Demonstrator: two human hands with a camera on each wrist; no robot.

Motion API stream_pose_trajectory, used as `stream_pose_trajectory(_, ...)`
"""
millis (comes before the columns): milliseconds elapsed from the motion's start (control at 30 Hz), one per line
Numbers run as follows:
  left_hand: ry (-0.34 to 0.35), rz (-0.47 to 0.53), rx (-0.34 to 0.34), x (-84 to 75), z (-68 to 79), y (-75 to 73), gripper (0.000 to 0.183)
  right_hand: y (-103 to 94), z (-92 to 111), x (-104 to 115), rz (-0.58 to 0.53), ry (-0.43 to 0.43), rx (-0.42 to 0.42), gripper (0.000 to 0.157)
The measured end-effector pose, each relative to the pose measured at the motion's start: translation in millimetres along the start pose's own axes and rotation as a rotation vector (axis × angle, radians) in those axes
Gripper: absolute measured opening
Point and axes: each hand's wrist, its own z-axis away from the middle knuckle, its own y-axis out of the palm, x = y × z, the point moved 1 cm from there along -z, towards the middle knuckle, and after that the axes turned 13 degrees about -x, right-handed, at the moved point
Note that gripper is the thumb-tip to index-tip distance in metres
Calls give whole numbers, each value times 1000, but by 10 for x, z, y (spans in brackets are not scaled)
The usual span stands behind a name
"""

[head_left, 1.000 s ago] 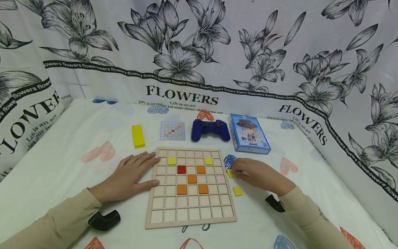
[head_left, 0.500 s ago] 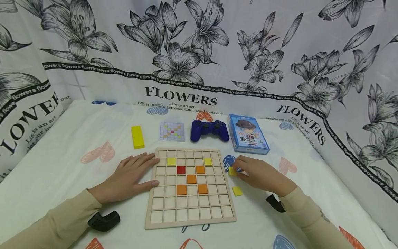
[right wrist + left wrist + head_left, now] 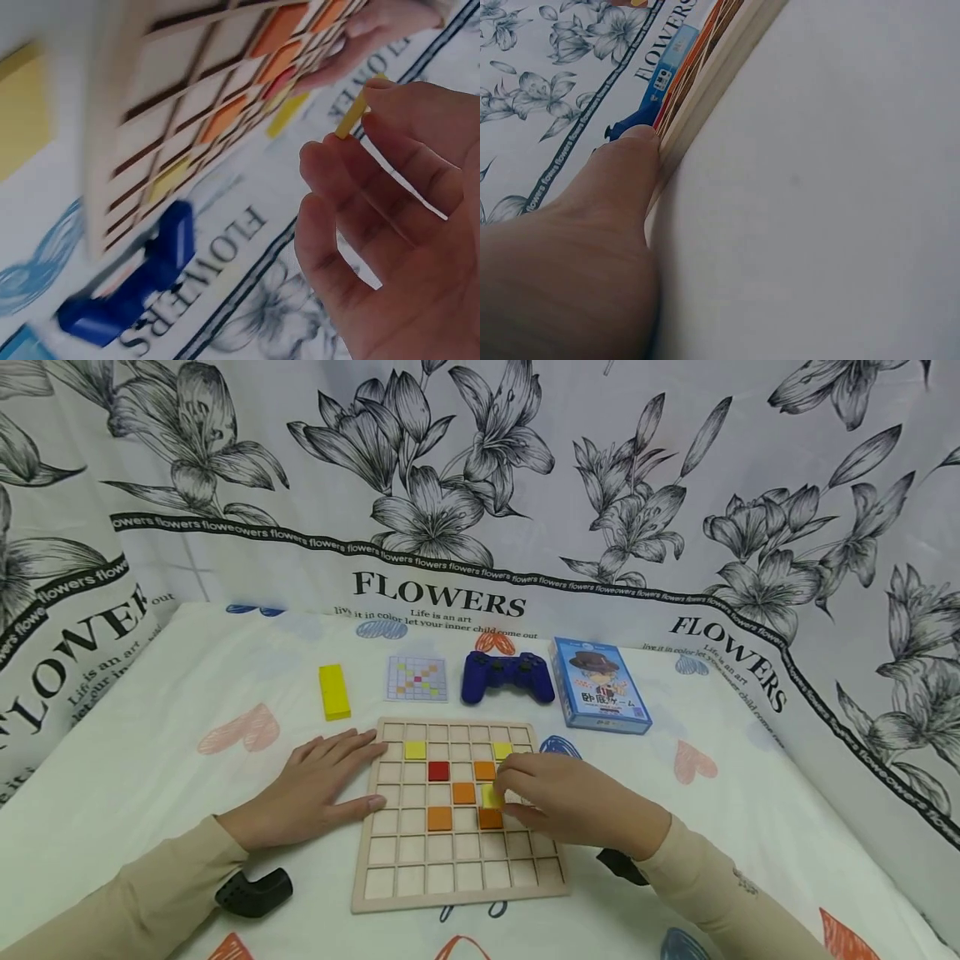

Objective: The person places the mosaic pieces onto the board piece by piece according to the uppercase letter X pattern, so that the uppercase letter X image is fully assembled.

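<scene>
A wooden grid board (image 3: 378, 893) lies on the cloth. It bears a red tile (image 3: 438, 771), several orange tiles (image 3: 439, 818) and two yellow tiles (image 3: 415, 750) near its far side. My right hand (image 3: 581, 806) is over the board's right half, pinching another yellow tile (image 3: 352, 112) between thumb and fingers. From the head view I cannot tell whether that tile touches the board. My left hand (image 3: 311, 789) rests along the board's left edge, fingers extended, and the left wrist view shows the thumb (image 3: 626, 161) against the rim. One loose yellow tile (image 3: 22, 105) lies beside the board, hidden in the head view.
Behind the board stand a yellow block (image 3: 334, 692), a card (image 3: 416, 678) printed with a coloured grid, a blue game controller (image 3: 507, 675) and a blue box (image 3: 602, 685). A flower-printed curtain (image 3: 637, 468) hangs at the back.
My right hand has picked up the yellow tile from the cloth right of the board and carried it left over the board. My left hand has stayed in place.
</scene>
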Motion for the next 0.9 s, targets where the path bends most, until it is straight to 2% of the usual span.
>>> stream_pose_trajectory(67,3,6,0,-4,1,9,72,30,-73,90,-33,-25,-24,16)
stream_pose_trajectory(200,12,4,-6,-15,1,18,71,91,-206,255,-95,5,-76,16)
stream_pose_trajectory(267,18,-1,-11,-12,-1,18,71,108,-275,333,-109,28,-77,17)
stream_pose_trajectory(467,19,-6,-24,-11,-8,-13,71,124,-452,480,-111,16,6,20)
stream_pose_trajectory(667,12,0,-11,-10,-7,-17,70,201,-522,516,-121,16,84,19)
stream_pose_trajectory(900,10,1,-10,8,5,-11,71,316,-516,549,-85,-89,114,18)
